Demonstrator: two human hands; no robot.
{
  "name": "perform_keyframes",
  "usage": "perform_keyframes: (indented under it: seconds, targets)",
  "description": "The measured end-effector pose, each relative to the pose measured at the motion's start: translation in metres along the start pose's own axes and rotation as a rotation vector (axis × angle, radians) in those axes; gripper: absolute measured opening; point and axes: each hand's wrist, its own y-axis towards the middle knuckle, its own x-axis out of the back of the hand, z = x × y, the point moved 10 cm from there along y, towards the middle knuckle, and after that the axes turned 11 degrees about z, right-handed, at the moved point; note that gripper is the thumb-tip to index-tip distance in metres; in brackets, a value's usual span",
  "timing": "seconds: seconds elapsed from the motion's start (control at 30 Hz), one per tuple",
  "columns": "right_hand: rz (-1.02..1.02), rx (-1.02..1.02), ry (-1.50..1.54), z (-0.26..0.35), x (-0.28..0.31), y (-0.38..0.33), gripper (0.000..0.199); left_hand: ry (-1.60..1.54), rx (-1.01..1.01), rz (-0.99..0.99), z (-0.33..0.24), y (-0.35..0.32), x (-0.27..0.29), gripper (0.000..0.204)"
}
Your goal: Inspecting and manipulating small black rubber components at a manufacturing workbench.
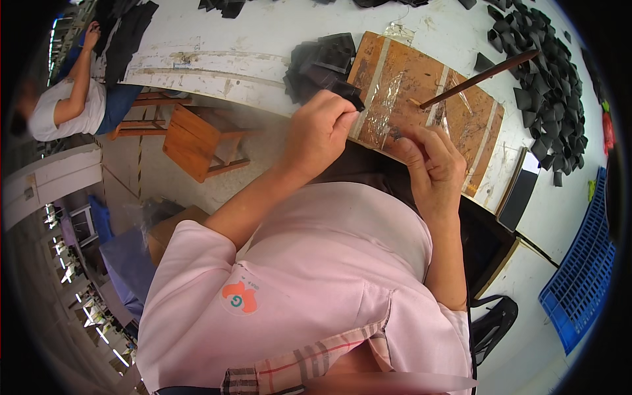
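Note:
My left hand (pixel 320 135) is closed in a pinch at the near left edge of a wooden board (pixel 411 76). A black fabric piece (pixel 349 92) sticks out past its fingers. Over the board's near edge, my right hand (pixel 436 161) has its fingers curled and the thumb close to the index fingertip; whatever it may pinch is too small to make out. Strips of clear tape cross the board. A dark pointed stick (pixel 480 79) slants up from it to the right. Just beyond my left hand lies a loose pile of flat black pieces (pixel 319 60).
Many folded black pieces (pixel 540 92) are heaped on the white table (pixel 224 62) at the far right. A dark flat box (pixel 520 191) sits beside the board. A blue plastic crate (pixel 579 263) stands right. Left are a wooden stool (pixel 197 141) and a seated person (pixel 72 105).

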Motion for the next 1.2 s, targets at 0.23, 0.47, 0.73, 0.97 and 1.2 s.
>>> perform_keyframes:
  seconds: [0.23, 0.47, 0.73, 0.97, 1.2]
  targets:
    - [-0.006, -0.195, 0.818, -0.032, -0.012, 0.006, 0.017, -1.222, 0.280, 0.361, -0.024, 0.019, -0.037, 0.015]
    - [0.027, -0.264, 1.376, -0.043, -0.027, 0.005, 0.016, -1.335, 0.214, 0.206, -0.038, 0.011, -0.037, 0.017]
    - [0.033, -0.317, 1.390, -0.048, -0.032, 0.005, 0.014, -1.228, 0.270, 0.183, -0.027, 0.009, -0.038, 0.011]
    - [0.030, -0.323, 1.359, -0.047, -0.033, 0.003, 0.014, -1.201, 0.238, 0.197, -0.038, 0.011, -0.036, 0.008]
    - [-0.479, 0.047, -0.153, 0.011, 0.044, -0.006, 0.016, -0.978, 0.236, 0.153, -0.031, 0.020, -0.027, 0.010]
